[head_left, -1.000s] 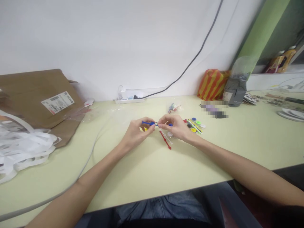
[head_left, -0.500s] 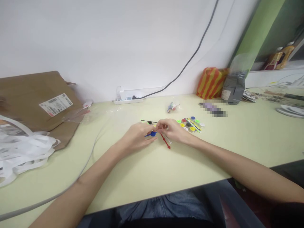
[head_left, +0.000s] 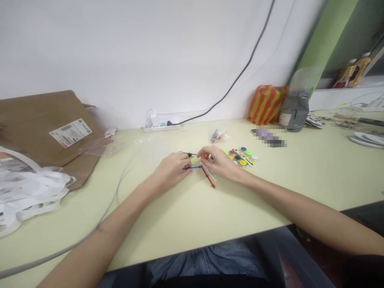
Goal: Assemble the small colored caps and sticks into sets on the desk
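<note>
Bright, even indoor light falls across the white wall (head_left: 120,52) and pale surface (head_left: 192,212), leaving only faint, soft shadows and no hard glare. Wide-angle distortion bends the surface's edges toward the corners, and a pixelated patch (head_left: 268,138) blurs its back right area.

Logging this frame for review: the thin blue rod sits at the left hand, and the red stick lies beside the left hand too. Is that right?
No: in the head view the red stick lies beside the right hand, not the left. The thin blue rod does sit at the left hand.
</note>
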`<action>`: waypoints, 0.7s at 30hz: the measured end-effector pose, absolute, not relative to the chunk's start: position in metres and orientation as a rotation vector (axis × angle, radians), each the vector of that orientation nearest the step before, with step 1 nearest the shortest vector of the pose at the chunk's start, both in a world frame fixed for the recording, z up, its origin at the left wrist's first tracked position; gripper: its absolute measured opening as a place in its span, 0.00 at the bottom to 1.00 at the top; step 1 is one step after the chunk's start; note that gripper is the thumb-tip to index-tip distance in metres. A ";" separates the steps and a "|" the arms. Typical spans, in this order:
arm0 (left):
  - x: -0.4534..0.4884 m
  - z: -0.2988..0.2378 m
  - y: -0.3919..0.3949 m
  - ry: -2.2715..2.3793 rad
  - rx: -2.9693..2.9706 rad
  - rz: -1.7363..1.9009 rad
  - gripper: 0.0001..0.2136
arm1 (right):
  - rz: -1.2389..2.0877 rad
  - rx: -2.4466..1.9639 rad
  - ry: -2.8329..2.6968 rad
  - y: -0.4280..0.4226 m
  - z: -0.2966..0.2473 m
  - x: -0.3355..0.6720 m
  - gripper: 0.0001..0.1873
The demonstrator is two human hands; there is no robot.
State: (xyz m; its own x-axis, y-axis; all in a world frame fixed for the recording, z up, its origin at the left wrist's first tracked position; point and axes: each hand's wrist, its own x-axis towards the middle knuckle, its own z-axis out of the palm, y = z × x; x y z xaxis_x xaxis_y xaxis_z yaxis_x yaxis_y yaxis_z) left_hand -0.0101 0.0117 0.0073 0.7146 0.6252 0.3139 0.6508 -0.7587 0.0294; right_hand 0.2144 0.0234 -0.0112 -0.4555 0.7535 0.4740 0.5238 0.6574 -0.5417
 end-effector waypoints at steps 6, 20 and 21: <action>-0.013 0.006 0.014 -1.159 -2.766 -0.512 0.02 | 0.339 -1.050 -2.262 0.020 -0.004 0.218 0.08; -0.009 0.008 0.011 -1.145 -2.730 -0.521 0.11 | 0.093 -1.150 -2.410 0.036 0.004 0.237 0.05; -0.008 0.009 0.010 -1.155 -2.721 -0.524 0.11 | 0.090 -1.160 -2.408 0.036 0.005 0.238 0.05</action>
State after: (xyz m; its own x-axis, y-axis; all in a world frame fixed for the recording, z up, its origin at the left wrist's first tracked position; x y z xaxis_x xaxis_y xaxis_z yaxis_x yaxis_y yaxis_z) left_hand -0.0080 0.0102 0.0088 0.6450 0.6696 0.3683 0.7181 -0.6959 0.0078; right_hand 0.2380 0.0363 0.0046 -0.5369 0.7544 0.3777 0.7239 0.6419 -0.2529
